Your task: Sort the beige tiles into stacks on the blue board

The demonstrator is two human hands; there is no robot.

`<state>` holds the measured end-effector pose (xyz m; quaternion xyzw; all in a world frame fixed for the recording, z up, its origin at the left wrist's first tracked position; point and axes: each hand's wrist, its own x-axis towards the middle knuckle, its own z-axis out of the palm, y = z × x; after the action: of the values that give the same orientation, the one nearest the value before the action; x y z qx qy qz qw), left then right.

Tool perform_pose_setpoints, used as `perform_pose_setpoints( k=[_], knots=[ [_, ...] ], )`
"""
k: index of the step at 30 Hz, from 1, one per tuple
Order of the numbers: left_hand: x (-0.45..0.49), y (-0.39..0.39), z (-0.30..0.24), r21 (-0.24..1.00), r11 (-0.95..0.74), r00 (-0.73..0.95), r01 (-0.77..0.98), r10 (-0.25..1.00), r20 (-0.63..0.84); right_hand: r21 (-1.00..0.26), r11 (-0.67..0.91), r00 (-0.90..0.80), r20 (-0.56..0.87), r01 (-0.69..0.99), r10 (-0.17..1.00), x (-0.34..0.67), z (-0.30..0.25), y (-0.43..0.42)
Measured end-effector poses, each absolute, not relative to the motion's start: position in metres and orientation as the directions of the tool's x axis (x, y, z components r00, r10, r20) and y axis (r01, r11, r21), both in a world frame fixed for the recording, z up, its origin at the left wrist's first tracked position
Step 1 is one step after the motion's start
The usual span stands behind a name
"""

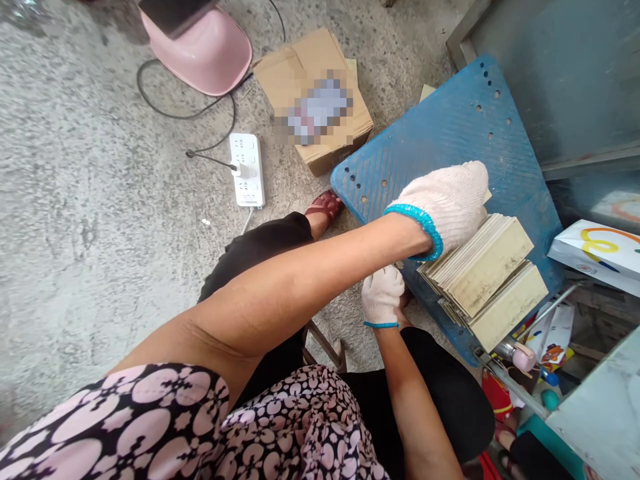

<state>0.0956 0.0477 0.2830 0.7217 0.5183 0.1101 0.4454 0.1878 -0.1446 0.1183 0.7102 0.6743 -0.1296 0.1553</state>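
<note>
My left hand (445,197), in a white knit glove with a blue cuff, reaches across over the blue plastic platform (450,127). Its fingers are bent down, and a corner of a pale cream strip (487,196) peeks out beside them. Right against that glove stands a stack of thin cream strips (490,267), tilted, with dark smudges on the outer face. A second stack of strips (515,307) lies beside it, nearer the platform's edge. My right hand (383,297), gloved alike, is closed near the platform's near edge; what it holds, if anything, is hidden.
A cardboard box (330,133) with a blurred-out item on top stands beyond the platform. On the concrete floor lie a white power strip (247,170) with cables and a pink plastic piece (210,53). To the right are a white printed box (600,250) and a cluttered open drawer.
</note>
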Motion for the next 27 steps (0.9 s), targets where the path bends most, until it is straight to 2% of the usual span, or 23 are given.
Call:
perform_pose_setpoints(
  k=[7,14,18,20,23,25,27],
  knots=[
    [0.097,0.047,0.281,0.782,-0.091,0.449,0.617,0.857,-0.255,-0.017,-0.139,0.112,-0.497,0.99,0.86,0.171,0.114,-0.161],
    [0.092,0.047,0.284,0.778,-0.071,0.445,0.624,0.851,-0.279,-0.098,-0.127,0.033,-0.647,0.987,0.762,0.167,0.112,-0.159],
    [0.089,0.047,0.288,0.771,-0.07,0.442,0.633,0.851,-0.285,-0.113,-0.143,0.031,-0.671,0.983,0.741,0.155,0.116,-0.165],
    [0.088,0.047,0.289,0.778,-0.077,0.444,0.624,0.854,-0.272,-0.178,-0.229,0.054,-0.666,0.957,0.744,0.151,0.121,-0.167],
    [0.089,0.048,0.288,0.779,-0.083,0.449,0.621,0.853,-0.267,-0.334,-0.498,0.135,-0.709,0.8,0.692,0.159,0.13,-0.165],
    [0.089,0.048,0.288,0.775,-0.086,0.451,0.626,0.851,-0.27,-0.378,-0.626,0.174,-0.748,0.682,0.641,0.173,0.139,-0.162],
    [0.089,0.048,0.288,0.774,-0.096,0.452,0.626,0.853,-0.26,-0.392,-0.668,0.19,-0.757,0.633,0.625,0.191,0.152,-0.162]
  ],
)
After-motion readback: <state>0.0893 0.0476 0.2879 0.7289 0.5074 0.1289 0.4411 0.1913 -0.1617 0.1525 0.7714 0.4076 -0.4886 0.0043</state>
